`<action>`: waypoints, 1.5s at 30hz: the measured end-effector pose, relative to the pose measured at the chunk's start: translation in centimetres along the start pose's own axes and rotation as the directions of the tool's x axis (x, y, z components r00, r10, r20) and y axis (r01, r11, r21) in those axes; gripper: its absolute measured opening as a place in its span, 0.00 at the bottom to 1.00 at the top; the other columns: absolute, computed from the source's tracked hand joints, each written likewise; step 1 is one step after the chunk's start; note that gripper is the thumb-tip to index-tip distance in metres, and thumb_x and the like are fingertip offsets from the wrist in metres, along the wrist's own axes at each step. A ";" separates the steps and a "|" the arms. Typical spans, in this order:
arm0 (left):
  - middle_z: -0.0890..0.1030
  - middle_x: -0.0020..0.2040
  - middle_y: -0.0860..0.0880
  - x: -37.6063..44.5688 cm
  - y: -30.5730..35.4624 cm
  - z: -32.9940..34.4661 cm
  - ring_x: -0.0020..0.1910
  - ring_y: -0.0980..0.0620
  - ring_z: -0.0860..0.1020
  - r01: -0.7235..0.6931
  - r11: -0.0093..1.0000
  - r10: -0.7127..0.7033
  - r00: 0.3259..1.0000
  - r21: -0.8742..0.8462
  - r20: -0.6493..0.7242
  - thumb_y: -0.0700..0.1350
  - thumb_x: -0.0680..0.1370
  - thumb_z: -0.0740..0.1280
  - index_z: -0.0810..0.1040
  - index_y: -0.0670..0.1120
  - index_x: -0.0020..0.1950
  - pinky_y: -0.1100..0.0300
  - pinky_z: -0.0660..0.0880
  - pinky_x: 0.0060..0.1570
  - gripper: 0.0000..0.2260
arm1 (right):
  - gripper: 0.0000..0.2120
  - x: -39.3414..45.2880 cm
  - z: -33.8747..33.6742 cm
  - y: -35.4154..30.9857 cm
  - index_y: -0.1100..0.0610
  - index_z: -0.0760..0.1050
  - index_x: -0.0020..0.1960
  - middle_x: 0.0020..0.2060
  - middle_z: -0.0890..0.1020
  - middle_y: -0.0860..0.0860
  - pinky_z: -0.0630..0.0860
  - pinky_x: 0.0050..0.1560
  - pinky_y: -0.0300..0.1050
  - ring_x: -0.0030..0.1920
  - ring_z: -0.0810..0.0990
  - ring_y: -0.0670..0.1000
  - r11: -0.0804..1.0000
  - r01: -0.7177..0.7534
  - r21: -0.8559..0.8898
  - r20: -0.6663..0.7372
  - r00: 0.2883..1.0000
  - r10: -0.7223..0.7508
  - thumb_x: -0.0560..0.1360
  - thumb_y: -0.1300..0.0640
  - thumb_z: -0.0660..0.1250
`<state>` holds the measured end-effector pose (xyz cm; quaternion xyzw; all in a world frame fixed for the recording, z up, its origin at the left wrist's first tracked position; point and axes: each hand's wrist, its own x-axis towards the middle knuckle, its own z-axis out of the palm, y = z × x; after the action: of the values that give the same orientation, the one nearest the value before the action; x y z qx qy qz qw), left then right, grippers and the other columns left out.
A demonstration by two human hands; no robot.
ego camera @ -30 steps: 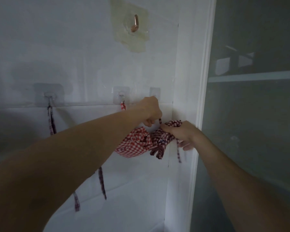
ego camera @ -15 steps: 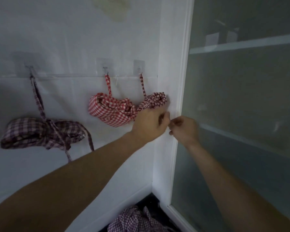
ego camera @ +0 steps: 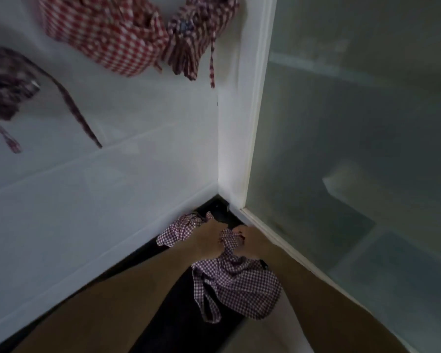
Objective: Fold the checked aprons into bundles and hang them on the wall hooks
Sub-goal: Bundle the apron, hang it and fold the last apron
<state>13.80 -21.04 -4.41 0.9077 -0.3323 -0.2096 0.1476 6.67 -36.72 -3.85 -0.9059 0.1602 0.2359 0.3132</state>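
Both hands reach down into the corner where the white wall (ego camera: 92,205) meets a frosted glass panel (ego camera: 354,123), gathering a purple checked apron (ego camera: 236,284) off the dark floor (ego camera: 178,324). The left hand (ego camera: 206,242) and the right hand (ego camera: 250,240) sit close together, each with fingers curled into a bunched fold of the cloth between them; the bulk of the apron hangs loose below the wrists, one strap (ego camera: 205,301) dangling in a loop, while another part of it lies crumpled against the skirting just beyond the left hand.

Above, three bundles already hang on the wall — a red checked bundle (ego camera: 105,36), a darker red one (ego camera: 196,39) touching it on the right, and a purple bundle (ego camera: 5,82) well off to the left with its ties trailing. The hooks themselves are out of view.

The step in hand looks to be the pick-up of the next apron, with folding not yet begun. The next move likely calls for lifting the cloth clear of the floor, shaking it flat and finding its straps — the motion blur makes it hard to tell how tangled they are.
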 end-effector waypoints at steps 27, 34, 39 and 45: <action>0.83 0.58 0.42 -12.3 -2.0 -1.7 0.56 0.44 0.82 0.265 0.877 -0.106 0.921 -0.402 0.375 0.48 0.79 0.65 0.82 0.42 0.60 0.48 0.79 0.58 0.14 | 0.06 -13.1 5.3 -1.0 0.55 0.80 0.50 0.46 0.83 0.49 0.75 0.52 0.43 0.46 0.79 0.48 0.972 0.205 0.117 -0.533 0.839 -0.112 0.79 0.53 0.69; 0.83 0.49 0.44 -21.9 3.0 -7.9 0.48 0.49 0.80 0.140 0.530 0.052 0.979 -0.836 0.197 0.41 0.83 0.60 0.80 0.38 0.58 0.56 0.81 0.49 0.11 | 0.18 -24.4 3.7 -9.0 0.52 0.77 0.60 0.57 0.75 0.47 0.68 0.64 0.45 0.58 0.74 0.47 0.952 0.304 -0.031 -0.660 0.710 -0.248 0.79 0.41 0.64; 0.82 0.56 0.41 -25.9 5.3 -9.5 0.54 0.45 0.81 0.030 0.516 0.120 0.987 -0.856 0.107 0.46 0.84 0.61 0.78 0.41 0.60 0.52 0.81 0.54 0.12 | 0.08 -30.4 5.7 -11.6 0.52 0.78 0.47 0.41 0.79 0.43 0.67 0.43 0.24 0.41 0.75 0.34 0.927 0.359 -0.109 -0.505 0.783 -0.363 0.77 0.47 0.71; 0.81 0.58 0.43 -29.9 5.7 -10.9 0.54 0.45 0.82 -0.139 0.751 0.250 0.964 -0.645 0.084 0.55 0.82 0.63 0.78 0.41 0.63 0.52 0.83 0.49 0.19 | 0.22 -34.3 6.4 -11.0 0.57 0.81 0.56 0.50 0.84 0.51 0.77 0.55 0.46 0.49 0.82 0.48 0.957 0.287 -0.028 -0.441 0.856 -0.270 0.76 0.39 0.68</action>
<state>-4.71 -3.96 15.78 0.7443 -0.3462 -0.3670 0.4376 -19.34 -19.45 15.24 -0.9429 0.0987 -0.0258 0.3172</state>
